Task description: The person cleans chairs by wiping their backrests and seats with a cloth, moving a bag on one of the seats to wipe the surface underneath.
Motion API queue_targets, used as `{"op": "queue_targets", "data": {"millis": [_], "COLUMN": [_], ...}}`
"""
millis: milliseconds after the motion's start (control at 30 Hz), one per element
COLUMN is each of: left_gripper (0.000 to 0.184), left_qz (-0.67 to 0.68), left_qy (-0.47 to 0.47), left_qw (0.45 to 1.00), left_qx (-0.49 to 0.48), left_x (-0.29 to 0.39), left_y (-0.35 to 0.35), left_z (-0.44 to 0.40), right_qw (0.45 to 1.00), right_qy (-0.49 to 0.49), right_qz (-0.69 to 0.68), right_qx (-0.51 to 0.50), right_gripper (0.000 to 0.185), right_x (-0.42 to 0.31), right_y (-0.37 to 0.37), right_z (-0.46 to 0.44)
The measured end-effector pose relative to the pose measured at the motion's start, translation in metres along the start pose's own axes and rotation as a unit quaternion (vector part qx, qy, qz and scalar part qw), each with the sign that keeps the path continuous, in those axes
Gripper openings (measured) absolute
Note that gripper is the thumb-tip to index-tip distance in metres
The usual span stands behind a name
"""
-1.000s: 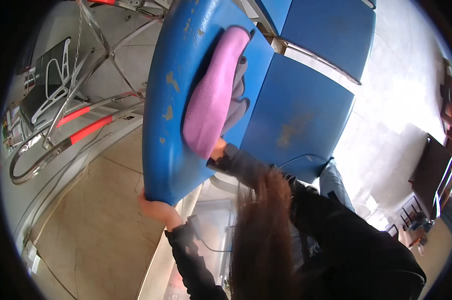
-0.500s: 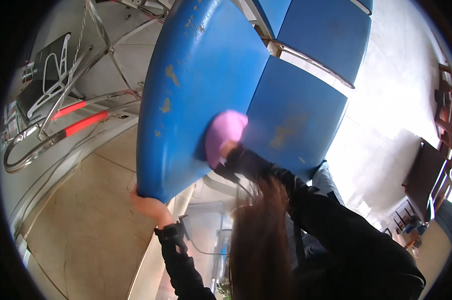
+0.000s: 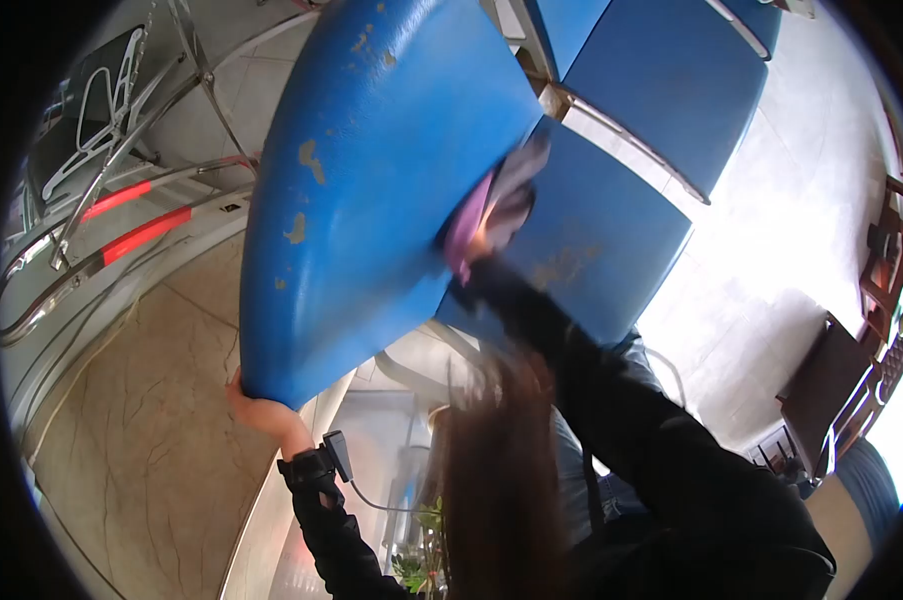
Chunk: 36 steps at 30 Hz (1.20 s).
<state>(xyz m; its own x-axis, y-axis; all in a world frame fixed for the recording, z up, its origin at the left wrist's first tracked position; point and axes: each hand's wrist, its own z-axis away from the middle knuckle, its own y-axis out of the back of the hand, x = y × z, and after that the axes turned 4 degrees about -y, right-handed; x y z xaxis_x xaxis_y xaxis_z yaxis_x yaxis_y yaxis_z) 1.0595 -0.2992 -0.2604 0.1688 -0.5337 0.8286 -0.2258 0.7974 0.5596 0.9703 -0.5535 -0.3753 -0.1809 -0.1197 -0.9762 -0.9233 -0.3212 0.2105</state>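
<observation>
A blue chair backrest (image 3: 371, 200) with worn patches along its outer edge fills the middle of the view. My left hand (image 3: 268, 418) grips its lower corner, fingers curled behind the edge and partly hidden. Beside the backrest's inner edge, my right hand (image 3: 485, 240) is closed on a pink cloth (image 3: 465, 228); both are blurred by motion. The cloth is close to the backrest's surface, near where it meets the blue seat (image 3: 601, 215), which has a scuffed patch. Long hair hangs below, covering part of the right sleeve.
More blue seats (image 3: 661, 90) continue the row at the top. Metal rails with red sleeves (image 3: 146, 235) and a chain stand at the left. A potted plant (image 3: 426, 550) is low in the middle. Dark wooden furniture (image 3: 811, 375) stands at the right on a pale floor.
My right hand has moved up and right with the pink cloth, toward the backrest's inner edge. My left hand stays on the corner; the whole view has shifted slightly.
</observation>
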Motion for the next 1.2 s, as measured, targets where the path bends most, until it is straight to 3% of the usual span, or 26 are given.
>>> {"op": "queue_targets", "data": {"millis": [133,233,400,500,600,700,733,800,833,900,967,1033,1100,1133,1200], "left_gripper": [0.051,0.048,0.043,0.042,0.040,0.039,0.039,0.041,0.041,0.044,0.045,0.045,0.045,0.045,0.045], "left_qz": [-0.099,-0.127,-0.152,-0.135,-0.154,-0.092,-0.148,-0.080,-0.045,0.001,-0.009,0.016,0.045,0.057,0.068], "left_qy": [-0.043,-0.051,-0.091,-0.093,-0.177,-0.219,-0.285,-0.183,-0.131,-0.085,-0.081,-0.059,-0.042,-0.036,-0.037], "left_qw": [0.994,0.991,0.984,0.987,0.972,0.970,0.945,0.978,0.989,0.995,0.995,0.997,0.997,0.996,0.995], "left_qx": [-0.007,0.001,-0.005,-0.008,-0.019,-0.050,-0.064,-0.058,-0.057,-0.055,-0.050,-0.051,-0.050,-0.051,-0.056], "left_x": [-0.007,-0.006,-0.005,0.010,-0.014,-0.021,-0.034,-0.028,-0.022,-0.008,0.000,-0.004,-0.002,0.000,0.001], "left_y": [0.013,0.010,0.009,0.004,0.010,0.008,0.013,0.012,0.009,0.004,0.002,0.001,0.000,-0.001,-0.001], "left_z": [-0.005,-0.011,-0.009,0.003,-0.007,-0.006,-0.015,-0.015,-0.012,-0.004,0.004,0.001,0.001,0.001,0.003], "right_qw": [0.994,0.989,0.999,0.995,0.994,0.967,0.956,0.955,0.962,0.981,0.981,0.930,0.811,0.807,0.922], "right_qy": [0.047,0.088,0.036,-0.012,0.069,0.218,0.241,0.287,0.263,0.177,0.071,-0.079,-0.215,-0.236,-0.141], "right_qz": [0.023,0.028,-0.024,-0.070,-0.029,0.116,0.131,0.056,0.065,0.032,-0.128,-0.345,-0.540,-0.533,-0.321], "right_qx": [-0.099,-0.114,-0.002,0.077,0.082,-0.068,-0.105,-0.040,-0.042,0.075,0.125,0.101,0.067,0.096,0.166], "right_gripper": [0.055,0.055,0.056,0.056,0.056,0.056,0.051,0.050,0.051,0.052,0.052,0.053,0.056,0.055,0.054], "right_x": [-0.033,-0.026,0.013,-0.011,-0.087,-0.094,-0.077,-0.030,-0.005,0.024,0.072,0.088,0.085,0.063,-0.028], "right_y": [-0.004,-0.007,-0.024,-0.052,-0.079,-0.063,-0.057,-0.052,-0.045,-0.044,-0.039,-0.052,-0.076,-0.088,-0.104], "right_z": [0.094,0.099,0.020,0.005,0.066,0.115,0.111,0.087,0.071,0.044,0.013,0.049,0.086,0.106,0.145]}}
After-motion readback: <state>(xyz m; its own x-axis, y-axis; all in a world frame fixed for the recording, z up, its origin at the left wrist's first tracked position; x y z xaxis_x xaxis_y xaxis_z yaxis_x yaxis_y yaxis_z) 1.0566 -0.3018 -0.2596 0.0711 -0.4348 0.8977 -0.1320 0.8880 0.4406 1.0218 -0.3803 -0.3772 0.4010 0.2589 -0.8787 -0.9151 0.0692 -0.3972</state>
